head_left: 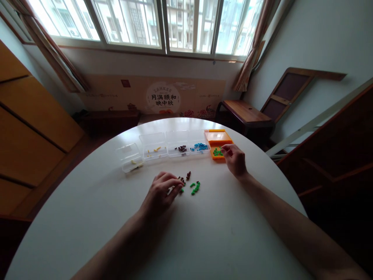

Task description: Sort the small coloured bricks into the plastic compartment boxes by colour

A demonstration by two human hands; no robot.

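Note:
Above the table's middle, my left hand (161,191) has its thumb and fingers closed around a small cluster of brown and green toy bricks (182,179), partly hidden by the fingertips. Just right of it lie a short stack of brown bricks (188,175) and some joined green bricks (196,189). My right hand (235,160) reaches to the open orange box (218,157), its fingers pinched together at the right side. Loose green bricks (217,151) lie inside that box. Whatever the right fingertips hold is too small to make out.
Left of the orange box stand open clear boxes in a row: one with blue bricks (200,146), one with brown bricks (182,148), one with yellow bricks (157,149). A further clear box (128,168) sits at the left end. All rest on a round white table (204,237).

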